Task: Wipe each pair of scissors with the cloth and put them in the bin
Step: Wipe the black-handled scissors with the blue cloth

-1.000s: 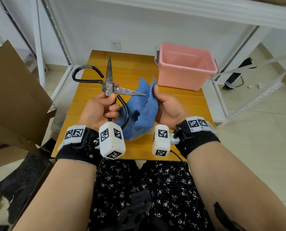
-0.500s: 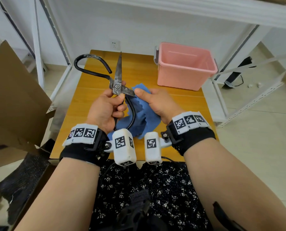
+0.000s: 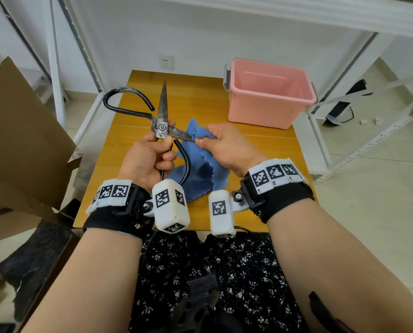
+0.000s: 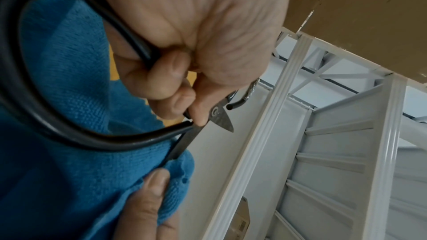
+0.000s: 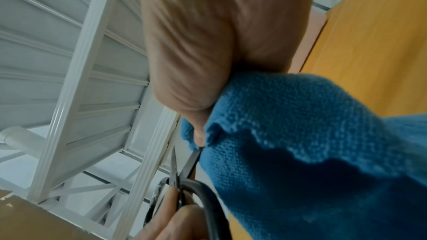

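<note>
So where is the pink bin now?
In the head view the pink bin stands at the table's far right corner, beyond the right hand, empty.

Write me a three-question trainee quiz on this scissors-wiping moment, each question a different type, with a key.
1. True or false: the scissors are held with their blades closed together.
2. Multiple choice: what does the right hand do with the blue cloth? A) lays it flat on the table B) pinches it around one blade C) drops it into the bin
3. Short answer: are any scissors visible inside the pink bin?

Key:
1. False; the blades are spread, one pointing away from the person, one toward the cloth, while the left hand grips a handle.
2. B
3. None visible; the part of the inside in view is bare.
</note>
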`<control>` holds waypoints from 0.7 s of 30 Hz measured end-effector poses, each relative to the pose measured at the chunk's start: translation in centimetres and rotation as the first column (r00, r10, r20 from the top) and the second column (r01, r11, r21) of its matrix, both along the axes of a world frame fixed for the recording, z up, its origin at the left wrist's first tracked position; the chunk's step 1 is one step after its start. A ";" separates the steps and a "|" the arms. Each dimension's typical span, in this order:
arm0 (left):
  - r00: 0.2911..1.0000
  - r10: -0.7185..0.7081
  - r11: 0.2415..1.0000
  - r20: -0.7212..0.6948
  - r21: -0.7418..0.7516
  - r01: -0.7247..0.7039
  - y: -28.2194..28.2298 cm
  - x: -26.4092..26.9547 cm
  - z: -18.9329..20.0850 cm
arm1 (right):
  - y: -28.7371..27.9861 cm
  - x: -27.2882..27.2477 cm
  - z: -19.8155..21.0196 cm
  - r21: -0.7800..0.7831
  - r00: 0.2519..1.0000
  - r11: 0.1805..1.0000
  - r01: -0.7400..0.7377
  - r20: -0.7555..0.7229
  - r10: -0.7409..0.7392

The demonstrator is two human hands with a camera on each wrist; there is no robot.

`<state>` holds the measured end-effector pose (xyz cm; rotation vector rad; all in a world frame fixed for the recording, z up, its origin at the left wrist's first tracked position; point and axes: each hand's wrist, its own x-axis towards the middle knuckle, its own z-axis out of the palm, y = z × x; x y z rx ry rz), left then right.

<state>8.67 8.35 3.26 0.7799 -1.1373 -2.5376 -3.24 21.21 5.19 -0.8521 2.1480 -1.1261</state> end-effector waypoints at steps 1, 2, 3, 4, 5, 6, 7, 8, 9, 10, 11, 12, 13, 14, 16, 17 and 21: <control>1.000 -0.006 1.000 0.009 -0.004 0.006 0.0 0.0 -0.1 | 0.0 0.1 0.0 0.005 1.000 1.000 -0.004 -0.002 0.004; 1.000 -0.015 1.000 0.016 -0.012 0.015 0.1 0.1 -0.1 | 0.0 0.0 0.0 0.016 1.000 1.000 -0.003 -0.011 0.004; 0.999 -0.026 0.999 0.019 -0.027 0.027 0.1 0.2 -0.1 | 0.0 0.0 0.0 0.032 1.000 0.999 0.002 -0.026 -0.001; 0.999 -0.038 0.998 0.019 -0.047 0.039 0.1 0.2 0.0 | 0.0 0.0 -0.1 0.049 0.999 0.999 0.016 -0.039 -0.014; 0.999 -0.049 0.996 0.019 -0.072 0.051 0.1 0.2 0.1 | 0.0 0.1 -0.3 0.058 0.998 0.998 0.036 -0.046 -0.033; 0.998 -0.059 0.994 0.019 -0.094 0.060 0.1 0.2 0.2 | 0.1 0.1 -0.4 0.056 0.997 0.997 0.058 -0.045 -0.056; 0.998 -0.063 0.992 0.020 -0.106 0.065 0.0 0.2 0.2 | 0.1 0.2 -0.6 0.045 0.996 0.996 0.080 -0.038 -0.079; 0.998 -0.063 0.992 0.018 -0.107 0.065 -0.1 0.2 0.3 | 0.1 0.3 -0.6 0.032 0.995 0.994 0.100 -0.027 -0.099; 0.998 -0.061 0.993 0.014 -0.100 0.062 -0.2 0.3 0.2 | 0.1 0.3 -0.5 0.026 0.993 0.993 0.113 -0.021 -0.113; 0.998 -0.059 0.994 0.009 -0.089 0.060 -0.3 0.4 0.2 | 0.1 0.4 -0.4 0.028 0.993 0.993 0.113 -0.028 -0.112; 0.998 -0.059 0.995 0.005 -0.079 0.059 -0.4 0.4 0.1 | 0.1 0.4 -0.2 0.038 0.995 0.995 0.096 -0.043 -0.094; 0.998 -0.061 0.995 0.006 -0.073 0.061 -0.4 0.5 0.1 | 0.2 0.4 0.0 0.049 0.996 0.996 0.071 -0.050 -0.069; 0.998 -0.062 0.995 0.010 -0.073 0.062 -0.5 0.5 0.0 | 0.2 0.4 0.2 0.056 0.998 0.997 0.045 -0.045 -0.043; 0.998 -0.060 0.995 0.013 -0.077 0.061 -0.6 0.6 0.0 | 0.1 0.3 0.4 0.061 0.999 0.998 0.022 -0.032 -0.020; 0.999 -0.048 0.996 0.016 -0.077 0.049 -0.7 0.7 0.0 | 0.1 0.2 0.7 0.063 1.000 0.998 -0.014 -0.022 0.016; 0.999 -0.041 0.996 0.017 -0.074 0.043 -0.8 0.7 -0.1 | 0.1 0.2 0.7 0.068 0.999 0.997 -0.026 -0.029 0.028; 0.998 -0.021 0.996 0.059 -0.083 0.026 -1.1 0.9 -0.4 | 0.3 0.3 0.8 0.100 0.997 0.993 -0.064 -0.027 0.067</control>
